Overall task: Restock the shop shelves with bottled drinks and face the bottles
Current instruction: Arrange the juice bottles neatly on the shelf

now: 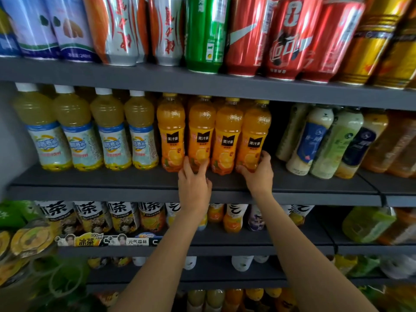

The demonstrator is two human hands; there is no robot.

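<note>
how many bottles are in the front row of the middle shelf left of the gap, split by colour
Pale yellow bottles with white caps: 4
Orange juice bottles with yellow caps: 4
Total: 8
The left hand grips the second orange bottle and the right hand grips the fourth.

Drink cans along top shelf; printed promo strip on lower shelf edge; grey wall left
</note>
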